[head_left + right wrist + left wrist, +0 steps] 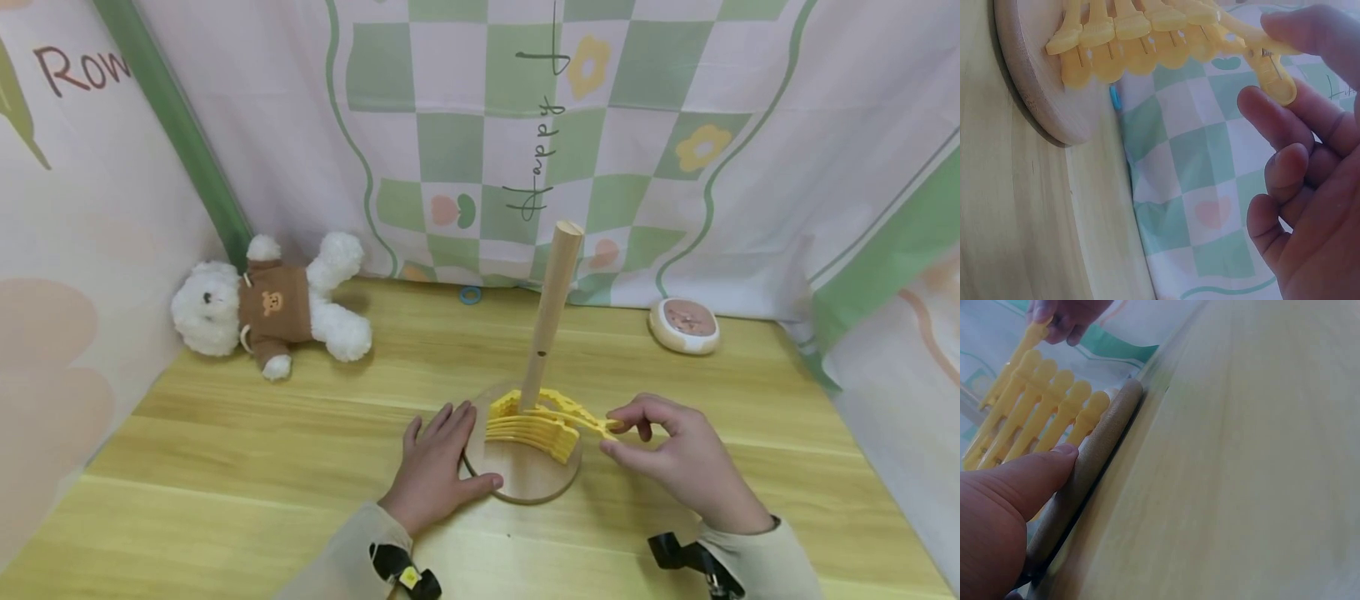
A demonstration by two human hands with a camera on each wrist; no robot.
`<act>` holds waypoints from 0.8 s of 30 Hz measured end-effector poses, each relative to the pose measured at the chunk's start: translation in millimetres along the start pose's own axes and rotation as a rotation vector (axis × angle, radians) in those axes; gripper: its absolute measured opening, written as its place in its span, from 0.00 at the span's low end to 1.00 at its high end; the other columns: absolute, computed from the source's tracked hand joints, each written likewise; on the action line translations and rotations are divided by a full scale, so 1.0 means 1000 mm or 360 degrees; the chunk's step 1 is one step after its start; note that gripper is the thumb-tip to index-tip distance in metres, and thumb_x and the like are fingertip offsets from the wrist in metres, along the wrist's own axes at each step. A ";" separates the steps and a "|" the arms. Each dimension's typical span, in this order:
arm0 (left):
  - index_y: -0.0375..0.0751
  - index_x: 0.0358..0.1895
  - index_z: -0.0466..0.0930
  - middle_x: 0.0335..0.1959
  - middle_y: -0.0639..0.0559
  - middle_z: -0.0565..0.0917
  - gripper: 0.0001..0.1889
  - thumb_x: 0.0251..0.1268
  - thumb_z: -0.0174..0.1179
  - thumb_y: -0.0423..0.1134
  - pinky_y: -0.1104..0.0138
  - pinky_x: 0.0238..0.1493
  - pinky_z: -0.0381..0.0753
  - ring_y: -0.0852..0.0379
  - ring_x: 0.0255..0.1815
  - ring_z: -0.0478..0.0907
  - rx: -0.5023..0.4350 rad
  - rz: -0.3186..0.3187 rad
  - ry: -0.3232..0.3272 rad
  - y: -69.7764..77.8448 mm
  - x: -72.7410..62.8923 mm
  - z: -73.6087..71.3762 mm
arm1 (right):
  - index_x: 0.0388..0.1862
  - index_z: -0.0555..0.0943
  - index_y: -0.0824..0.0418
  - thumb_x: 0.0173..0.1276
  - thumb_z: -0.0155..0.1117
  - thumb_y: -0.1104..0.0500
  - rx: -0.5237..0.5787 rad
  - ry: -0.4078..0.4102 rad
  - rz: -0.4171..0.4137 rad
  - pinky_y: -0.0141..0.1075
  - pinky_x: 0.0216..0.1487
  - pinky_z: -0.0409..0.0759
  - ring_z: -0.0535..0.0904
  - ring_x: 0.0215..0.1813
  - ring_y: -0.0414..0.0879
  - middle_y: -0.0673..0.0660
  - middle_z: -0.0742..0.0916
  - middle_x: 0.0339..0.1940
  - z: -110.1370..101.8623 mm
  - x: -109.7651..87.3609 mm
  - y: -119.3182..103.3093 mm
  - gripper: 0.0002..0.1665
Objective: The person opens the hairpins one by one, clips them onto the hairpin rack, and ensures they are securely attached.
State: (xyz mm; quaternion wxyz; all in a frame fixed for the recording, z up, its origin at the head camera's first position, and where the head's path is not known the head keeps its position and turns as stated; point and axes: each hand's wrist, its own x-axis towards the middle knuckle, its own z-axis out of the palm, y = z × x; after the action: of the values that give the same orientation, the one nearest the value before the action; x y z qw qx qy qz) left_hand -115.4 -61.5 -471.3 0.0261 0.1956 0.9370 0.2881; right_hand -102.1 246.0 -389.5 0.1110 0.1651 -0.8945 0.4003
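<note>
A wooden stand has a round base and an upright pole, leaning slightly in the head view. Several yellow plastic clothespins are stacked about the foot of the pole, their handle ends fanned out toward the right. My right hand pinches the handles of the uppermost clothespin between thumb and fingers. The far end of that clothespin reaches to the pole. My left hand rests on the left edge of the base, fingers extended, the thumb lying on the rim near the lower clothespins.
A white plush dog in a brown top lies at the back left of the wooden table. A small blue ring and a round-cornered cream device sit along the back edge. Patterned curtains enclose the table.
</note>
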 end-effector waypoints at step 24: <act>0.41 0.78 0.58 0.79 0.46 0.60 0.52 0.57 0.65 0.68 0.36 0.74 0.40 0.41 0.80 0.52 0.0019 0.0003 -0.0002 0.000 0.001 0.000 | 0.38 0.87 0.47 0.55 0.81 0.60 -0.0028 0.0016 -0.0037 0.29 0.29 0.70 0.73 0.34 0.38 0.42 0.83 0.30 0.005 0.001 -0.001 0.14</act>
State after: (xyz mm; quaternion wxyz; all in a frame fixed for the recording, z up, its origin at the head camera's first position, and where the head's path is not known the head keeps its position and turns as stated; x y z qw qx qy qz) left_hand -116.0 -61.4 -470.8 0.0253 0.1967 0.9386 0.2824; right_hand -103.6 241.8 -391.8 0.1214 0.1725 -0.8954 0.3920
